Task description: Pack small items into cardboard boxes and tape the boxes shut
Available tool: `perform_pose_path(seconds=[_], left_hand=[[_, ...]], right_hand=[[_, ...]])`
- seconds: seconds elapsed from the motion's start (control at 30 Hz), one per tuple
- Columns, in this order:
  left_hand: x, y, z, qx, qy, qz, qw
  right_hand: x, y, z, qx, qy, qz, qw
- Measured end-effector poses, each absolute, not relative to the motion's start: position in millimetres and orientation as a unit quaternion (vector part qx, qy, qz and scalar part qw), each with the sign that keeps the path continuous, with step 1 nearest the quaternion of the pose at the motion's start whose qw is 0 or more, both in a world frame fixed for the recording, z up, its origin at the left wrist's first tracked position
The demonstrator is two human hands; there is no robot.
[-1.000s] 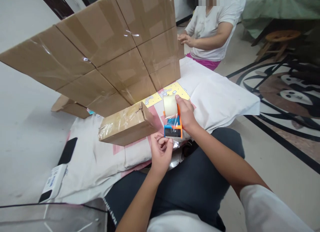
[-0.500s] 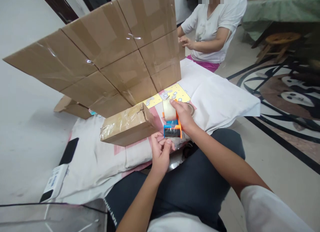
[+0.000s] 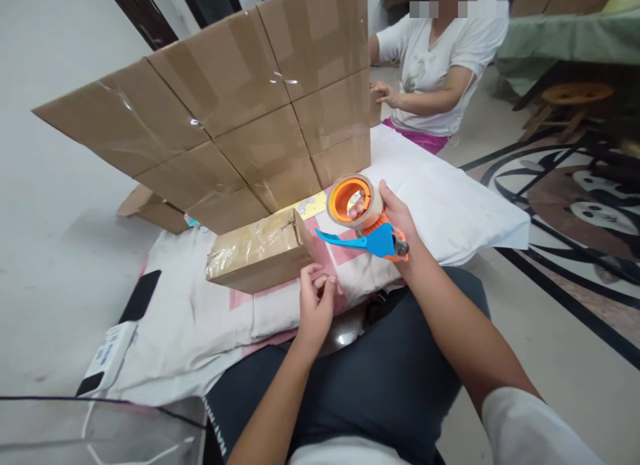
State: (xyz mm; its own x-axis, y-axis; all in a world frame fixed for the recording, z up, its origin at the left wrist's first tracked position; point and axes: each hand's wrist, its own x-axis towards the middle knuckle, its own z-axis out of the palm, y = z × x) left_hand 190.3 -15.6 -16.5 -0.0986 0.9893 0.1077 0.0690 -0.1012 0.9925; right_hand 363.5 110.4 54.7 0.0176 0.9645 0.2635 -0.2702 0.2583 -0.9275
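My right hand (image 3: 397, 218) is wrapped round a tape dispenser (image 3: 381, 240), blue and orange, with a roll of clear tape (image 3: 371, 208) turned side-on. Below and left of it, my left hand (image 3: 317, 298) has its fingers curled together in a pinch; whatever is between them, if anything, is too small to make out. A closed cardboard box (image 3: 260, 251) with shiny tape on top lies just left of my left hand. Behind it rises a wall of stacked cardboard boxes (image 3: 250, 118).
A white cloth (image 3: 425, 191) covers the table. An open carton (image 3: 160, 208) stands behind at left. A power strip (image 3: 110, 351) and black phone-like object (image 3: 141, 295) lie at the left edge. Across the table, a person in a white shirt (image 3: 440, 71) touches a box.
My right hand has moved up and right and turned the dispenser side-on, away from my left hand. The left hand has stayed nearly in place. The view has shifted slightly.
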Motion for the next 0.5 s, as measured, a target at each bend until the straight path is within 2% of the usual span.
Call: perform_pose_path(seconds=[0.1,0.27,0.37,0.5], left_hand=[[180.4,-13.8,-8.0,0.503,0.518,0.557,0.411],[160.5,-13.9,0.4,0.506,0.513,0.577,0.384],[150.1,-14.8,5.5,0.513,0.508,0.576,0.383],[139.8,-15.3,6.0,0.521,0.498,0.578,0.383]], right_hand=[[359.4,120.2,54.3,-0.349,-0.447,0.517,0.641],[337.5,170.6,53.0,-0.351,-0.437,0.469,0.683],[312.5,215.7,44.4,-0.352,-0.47,0.461,0.665],[276.4,257.5,21.0,-0.414,-0.53,0.439,0.596]])
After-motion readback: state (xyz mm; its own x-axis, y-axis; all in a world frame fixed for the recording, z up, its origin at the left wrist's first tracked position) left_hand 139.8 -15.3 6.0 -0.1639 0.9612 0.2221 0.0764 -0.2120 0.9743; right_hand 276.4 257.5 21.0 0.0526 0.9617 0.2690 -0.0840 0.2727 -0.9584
